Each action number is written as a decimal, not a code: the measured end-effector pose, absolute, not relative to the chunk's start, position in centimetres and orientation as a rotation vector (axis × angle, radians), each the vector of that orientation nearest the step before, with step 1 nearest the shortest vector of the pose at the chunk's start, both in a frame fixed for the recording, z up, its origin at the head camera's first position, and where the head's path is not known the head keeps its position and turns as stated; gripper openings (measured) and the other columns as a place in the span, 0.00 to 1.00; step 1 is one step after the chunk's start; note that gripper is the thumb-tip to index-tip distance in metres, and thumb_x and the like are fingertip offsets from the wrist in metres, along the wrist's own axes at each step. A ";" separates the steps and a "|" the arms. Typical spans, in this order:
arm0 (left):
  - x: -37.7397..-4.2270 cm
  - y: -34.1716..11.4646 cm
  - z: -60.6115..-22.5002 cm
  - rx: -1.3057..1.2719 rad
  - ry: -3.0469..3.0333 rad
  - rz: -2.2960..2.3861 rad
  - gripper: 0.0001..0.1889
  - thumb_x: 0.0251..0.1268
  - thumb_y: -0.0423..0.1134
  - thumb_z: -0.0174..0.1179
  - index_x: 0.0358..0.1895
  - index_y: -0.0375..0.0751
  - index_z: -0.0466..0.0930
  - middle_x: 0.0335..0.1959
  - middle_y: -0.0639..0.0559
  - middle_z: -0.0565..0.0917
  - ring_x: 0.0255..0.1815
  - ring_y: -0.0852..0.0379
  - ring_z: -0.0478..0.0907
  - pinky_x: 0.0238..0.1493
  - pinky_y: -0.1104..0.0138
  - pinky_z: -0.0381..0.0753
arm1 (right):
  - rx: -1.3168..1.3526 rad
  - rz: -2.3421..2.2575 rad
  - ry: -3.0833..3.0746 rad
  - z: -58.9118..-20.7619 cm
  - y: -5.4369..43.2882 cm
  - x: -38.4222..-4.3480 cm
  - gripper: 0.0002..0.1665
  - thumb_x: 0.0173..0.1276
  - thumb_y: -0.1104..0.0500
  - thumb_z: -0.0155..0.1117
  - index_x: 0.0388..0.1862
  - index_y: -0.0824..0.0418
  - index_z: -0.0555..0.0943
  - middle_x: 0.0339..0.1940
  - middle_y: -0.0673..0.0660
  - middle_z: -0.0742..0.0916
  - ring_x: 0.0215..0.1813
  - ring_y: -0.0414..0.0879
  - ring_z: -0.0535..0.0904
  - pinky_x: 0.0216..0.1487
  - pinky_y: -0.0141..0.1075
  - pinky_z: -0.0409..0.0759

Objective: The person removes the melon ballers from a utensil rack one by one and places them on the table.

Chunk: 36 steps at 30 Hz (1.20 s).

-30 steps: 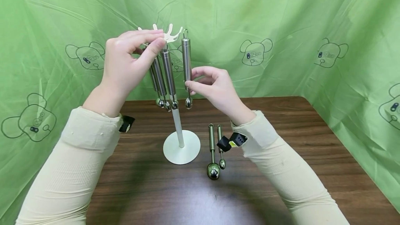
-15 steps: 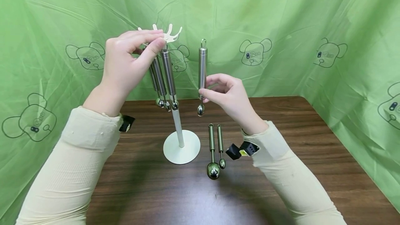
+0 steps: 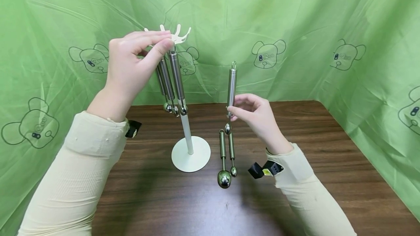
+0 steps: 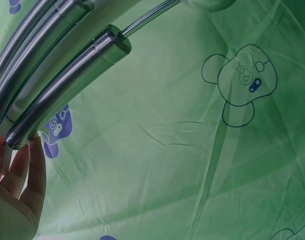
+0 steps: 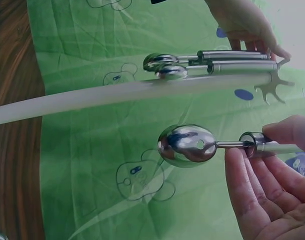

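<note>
Your right hand (image 3: 254, 113) has brought the metal spoon (image 3: 232, 86) rightward and nearer, so it's well clear of the stand (image 3: 183, 161); those fingers pinch its lower handle above the worktop (image 3: 331, 156). Your left hand (image 3: 131, 59) pinches the stand's top, beside the hanging spoons (image 3: 177, 75).

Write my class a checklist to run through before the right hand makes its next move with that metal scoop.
1. Right hand pinching the held scoop low on its handle: ok.
2. Held scoop off the stand: ok, there is a gap between them.
3. Left hand at the stand's top: ok, fingers and thumb at the hooks.
4. Stand's base flat on the table: ok.
5. Held scoop set down: not ok, it is in the air.
6. Number of hanging scoops: cannot tell, the left hand hides some hooks.
</note>
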<state>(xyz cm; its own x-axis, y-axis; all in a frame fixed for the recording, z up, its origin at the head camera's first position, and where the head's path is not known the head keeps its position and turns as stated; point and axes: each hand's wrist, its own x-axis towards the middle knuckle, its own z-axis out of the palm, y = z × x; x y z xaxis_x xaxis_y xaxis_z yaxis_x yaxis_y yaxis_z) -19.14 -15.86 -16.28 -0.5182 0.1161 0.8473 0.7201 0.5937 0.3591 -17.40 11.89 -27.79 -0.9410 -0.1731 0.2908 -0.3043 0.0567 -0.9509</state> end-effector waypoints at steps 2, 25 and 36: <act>-19.1 -15.8 -16.2 -0.665 -1.985 -0.907 0.09 0.65 0.40 0.67 0.42 0.39 0.90 0.46 0.49 0.89 0.49 0.69 0.84 0.37 0.81 0.78 | 0.486 2.028 -2.221 -28.3 12.2 -17.3 0.16 0.62 0.69 0.67 0.49 0.73 0.79 0.31 0.45 0.88 0.28 0.41 0.86 0.39 0.38 0.87; -18.9 -15.4 -16.2 -0.647 -1.939 -0.736 0.11 0.65 0.45 0.67 0.39 0.40 0.91 0.43 0.47 0.90 0.46 0.51 0.88 0.30 0.86 0.69 | 0.279 2.014 -2.299 -33.1 14.7 -15.6 0.17 0.63 0.69 0.67 0.49 0.75 0.78 0.30 0.40 0.87 0.27 0.39 0.86 0.39 0.37 0.87; -18.4 -14.6 -16.3 -0.519 -1.979 -0.671 0.14 0.65 0.52 0.65 0.40 0.48 0.91 0.44 0.53 0.90 0.49 0.51 0.87 0.58 0.64 0.80 | 0.211 2.040 -2.290 -35.2 15.6 -14.9 0.18 0.62 0.70 0.68 0.49 0.78 0.77 0.29 0.44 0.87 0.27 0.39 0.86 0.36 0.37 0.87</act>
